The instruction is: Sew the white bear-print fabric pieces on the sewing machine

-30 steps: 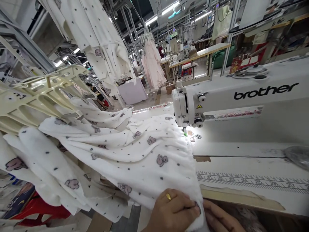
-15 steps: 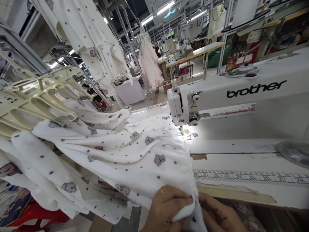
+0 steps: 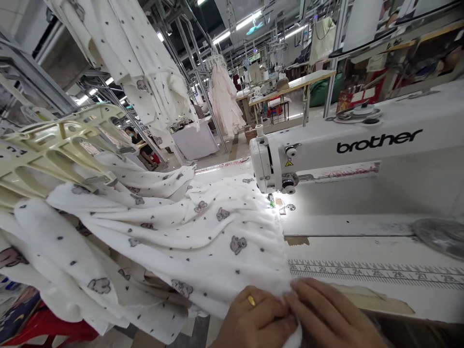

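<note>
The left hand (image 3: 255, 321), with a gold ring (image 3: 251, 301) on one finger, and the right hand (image 3: 331, 314) are close together, and both are closed on the edge of a white fabric (image 3: 203, 251), pinching it. This fabric has small dark hearts and grey bear prints. From the hands it lies in soft folds up to the needle (image 3: 271, 199) of a white Brother sewing machine (image 3: 275, 164). Just beyond the right hand, a printed measuring scale (image 3: 373, 270) runs along the machine table (image 3: 348, 226). Left of the hands, behind the fabric, stands a cream plastic rack (image 3: 54, 145). Far ahead, pink garments (image 3: 224, 101) hang beside a metal frame (image 3: 203, 82), and one person (image 3: 136, 140) sits farther left.
</note>
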{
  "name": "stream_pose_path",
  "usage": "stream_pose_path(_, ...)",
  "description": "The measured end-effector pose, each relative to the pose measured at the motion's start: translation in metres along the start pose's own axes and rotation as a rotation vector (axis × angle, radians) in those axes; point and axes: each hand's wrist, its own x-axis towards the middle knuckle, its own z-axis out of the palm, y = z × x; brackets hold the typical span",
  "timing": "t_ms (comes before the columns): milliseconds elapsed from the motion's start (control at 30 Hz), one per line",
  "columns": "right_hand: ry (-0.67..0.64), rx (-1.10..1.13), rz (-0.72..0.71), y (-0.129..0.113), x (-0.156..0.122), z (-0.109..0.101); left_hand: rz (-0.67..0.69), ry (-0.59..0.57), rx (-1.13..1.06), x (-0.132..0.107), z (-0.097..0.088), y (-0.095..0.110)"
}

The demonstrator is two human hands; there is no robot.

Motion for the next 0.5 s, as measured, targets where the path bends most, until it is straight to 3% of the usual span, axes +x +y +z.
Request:
stream_pose_path(67,-0.068,-0.033,-0.230,0.015,0.009,-0.007,0.023,-0.066,0.010,0.003,-0.004,-0.002)
stream_pose_path(167,-0.166,-0.020,-0.402,0.026,0.029,-0.015,0.060,-0.259,-0.148,0.023,-0.029,-0.012)
stream_pose_path(233,-0.246,0.049,-0.392,0.026,0.042,-0.018,-0.017,-0.396,-0.246,0.046,-0.048,-0.024)
stream_pose_path(300,-0.366,0.139,-0.314,0.023,0.055,-0.020,-0.091,-0.416,-0.191,0.071,-0.059,-0.041)
stream_pose_path(367,-0.485,0.213,-0.268,0.021,0.067,-0.021,-0.082,-0.412,-0.018,0.094,-0.054,-0.060)
stream_pose_path(500,-0.586,0.347,-0.279,0.028,0.087,-0.021,0.105,-0.562,0.316,0.117,-0.015,-0.094)
